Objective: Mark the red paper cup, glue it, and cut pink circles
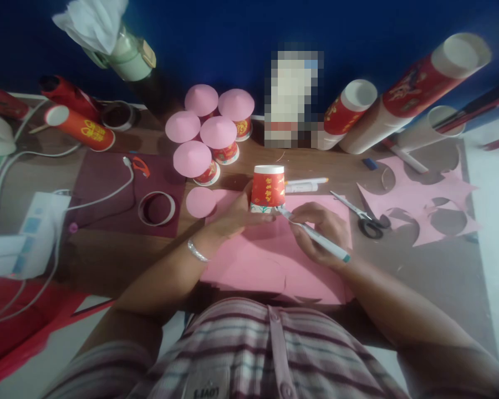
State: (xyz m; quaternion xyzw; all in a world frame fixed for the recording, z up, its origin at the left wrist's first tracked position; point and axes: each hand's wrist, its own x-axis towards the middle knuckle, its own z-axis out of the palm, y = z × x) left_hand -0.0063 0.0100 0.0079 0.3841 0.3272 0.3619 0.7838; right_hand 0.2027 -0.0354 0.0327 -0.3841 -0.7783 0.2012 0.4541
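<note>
My left hand [240, 209] is closed round the lower left side of a red paper cup [268, 186] with yellow characters. The cup stands with its white end up, and a band with green marks runs round its lower edge. In my right hand [320, 233] is a white marker [320, 243] with a green end, its tip at the cup's lower band. Pink paper sheets [249, 257] lie under both hands. Left of the cup lies a pink paper disc [200, 202]. Behind it stand several similar red cups topped with pink paper cones [218, 132].
Scissors [363, 217] and cut pink paper scraps [424, 194] lie at the right. More markers [305, 184] rest behind the cup. Tall stacks of cups [416, 94] lean at the back right. A roll of tape [157, 209], a white cable [103, 202] and a bottle [131, 58] are at the left.
</note>
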